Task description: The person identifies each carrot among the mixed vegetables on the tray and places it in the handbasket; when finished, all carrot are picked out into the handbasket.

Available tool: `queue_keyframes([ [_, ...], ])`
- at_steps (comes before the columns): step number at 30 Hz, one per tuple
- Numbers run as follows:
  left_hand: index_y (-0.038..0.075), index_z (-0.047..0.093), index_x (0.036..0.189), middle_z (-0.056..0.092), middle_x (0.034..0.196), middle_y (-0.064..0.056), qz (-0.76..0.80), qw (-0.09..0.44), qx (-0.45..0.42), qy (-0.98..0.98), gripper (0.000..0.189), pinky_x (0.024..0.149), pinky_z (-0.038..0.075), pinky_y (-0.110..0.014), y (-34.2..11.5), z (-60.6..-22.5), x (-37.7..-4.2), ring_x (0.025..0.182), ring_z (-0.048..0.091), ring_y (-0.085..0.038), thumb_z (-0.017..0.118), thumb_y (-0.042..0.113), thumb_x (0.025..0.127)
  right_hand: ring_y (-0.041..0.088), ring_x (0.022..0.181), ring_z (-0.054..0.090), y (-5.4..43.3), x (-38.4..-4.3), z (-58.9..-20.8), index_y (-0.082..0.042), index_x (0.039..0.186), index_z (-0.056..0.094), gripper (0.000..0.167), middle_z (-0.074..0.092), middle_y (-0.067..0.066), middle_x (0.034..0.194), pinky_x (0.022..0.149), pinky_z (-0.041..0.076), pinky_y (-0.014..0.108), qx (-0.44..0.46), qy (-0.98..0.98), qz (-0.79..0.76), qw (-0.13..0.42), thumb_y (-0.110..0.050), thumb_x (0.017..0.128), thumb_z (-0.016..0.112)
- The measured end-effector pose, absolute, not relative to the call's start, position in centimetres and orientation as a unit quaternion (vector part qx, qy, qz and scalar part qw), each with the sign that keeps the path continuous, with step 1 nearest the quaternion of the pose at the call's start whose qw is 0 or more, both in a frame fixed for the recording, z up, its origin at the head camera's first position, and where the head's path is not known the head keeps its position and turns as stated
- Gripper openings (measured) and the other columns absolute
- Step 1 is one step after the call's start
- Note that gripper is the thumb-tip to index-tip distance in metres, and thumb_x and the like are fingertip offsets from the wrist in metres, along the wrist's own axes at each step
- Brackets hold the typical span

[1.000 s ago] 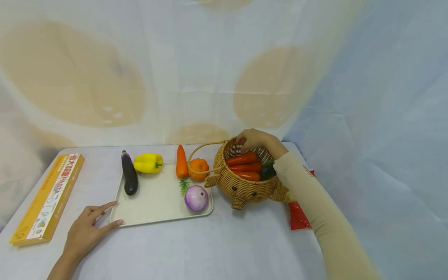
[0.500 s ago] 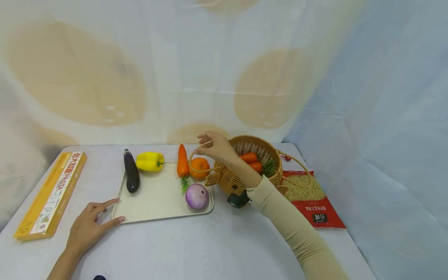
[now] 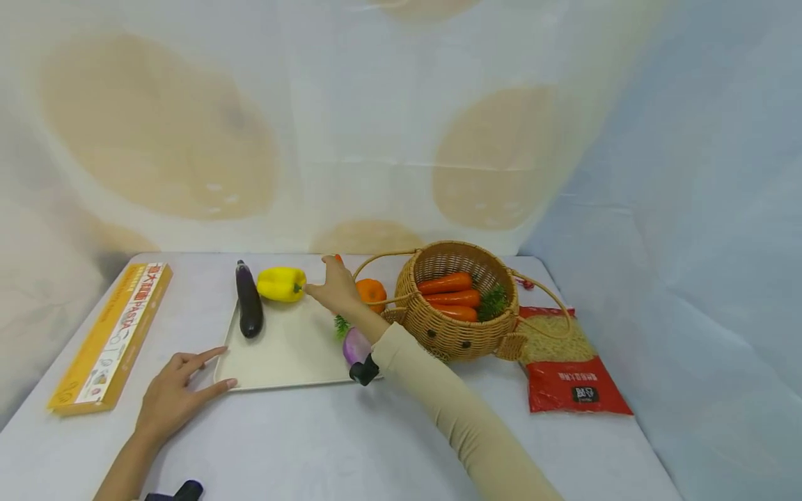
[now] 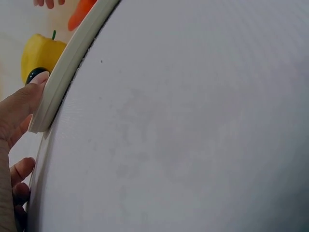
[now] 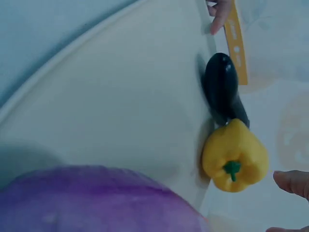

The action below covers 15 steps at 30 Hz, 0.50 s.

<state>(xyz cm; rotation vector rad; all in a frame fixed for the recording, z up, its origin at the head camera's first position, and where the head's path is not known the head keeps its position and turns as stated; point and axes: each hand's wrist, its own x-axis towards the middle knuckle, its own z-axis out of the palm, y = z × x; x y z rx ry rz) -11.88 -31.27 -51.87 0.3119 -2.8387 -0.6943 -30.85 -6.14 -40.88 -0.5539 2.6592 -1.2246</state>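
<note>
In the head view my left hand (image 3: 177,395) rests at the tray's near left corner. Its thumb and forefinger are spread and touch the rim of the cream tray (image 3: 282,358). My right hand (image 3: 338,287) is over the tray's far side, between the yellow bell pepper (image 3: 282,284) and the pumpkin (image 3: 372,293). In the right wrist view its thumb and a finger stand apart, clear of the pepper. An eggplant (image 3: 249,306) lies at the tray's left. The right arm partly hides a purple onion (image 3: 356,346) and nearly all of a carrot (image 3: 338,258).
A wicker basket (image 3: 451,341) with handles holds several carrots (image 3: 446,283). Right of it lies a red pasta bag (image 3: 579,383). A long yellow pasta box (image 3: 113,337) lies left of the tray. Fabric walls (image 3: 363,139) rise behind and beside the table.
My right hand has left the basket's inside, passed over its left handle and moved left above the tray. The left hand keeps its place at the tray corner. The head view has shifted slightly.
</note>
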Motion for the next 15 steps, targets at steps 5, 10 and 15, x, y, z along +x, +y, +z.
queue_keyframes([
  [5,0.024,0.059,0.137,0.055,0.111,-0.013,-0.232,0.103,0.105,-0.962,0.075,0.065,0.033,-0.035,-31.1,-51.9,-12.1,0.084,0.045,-0.023,0.075,0.064,0.076,0.033,0.141,0.038,-7.1,-31.8,-42.5,-0.001,0.150,0.034,0.071,0.040,0.015,0.154,0.115,0.033,0.043,-0.153,0.908,-0.385,0.065,-0.023,0.092,0.070],
  [10,0.025,0.060,0.137,0.054,0.109,-0.011,-0.234,0.106,0.103,-0.961,0.073,0.063,0.031,-0.033,-31.0,-51.7,-12.0,0.081,0.043,-0.021,0.076,0.063,0.076,0.034,0.149,0.025,-7.8,-32.2,-42.9,0.005,0.148,0.033,0.070,0.033,0.020,0.156,0.121,0.017,0.042,-0.160,0.920,-0.354,0.057,-0.020,0.094,0.068],
  [15,0.026,0.060,0.137,0.054,0.108,-0.011,-0.236,0.106,0.105,-0.960,0.072,0.063,0.030,-0.033,-31.1,-51.6,-12.0,0.079,0.042,-0.021,0.076,0.062,0.076,0.034,0.133,0.046,-8.6,-32.0,-43.3,0.006,0.136,0.043,0.058,0.048,0.023,0.136,0.115,0.032,0.041,-0.130,0.943,-0.301,0.053,-0.016,0.089,0.068],
])
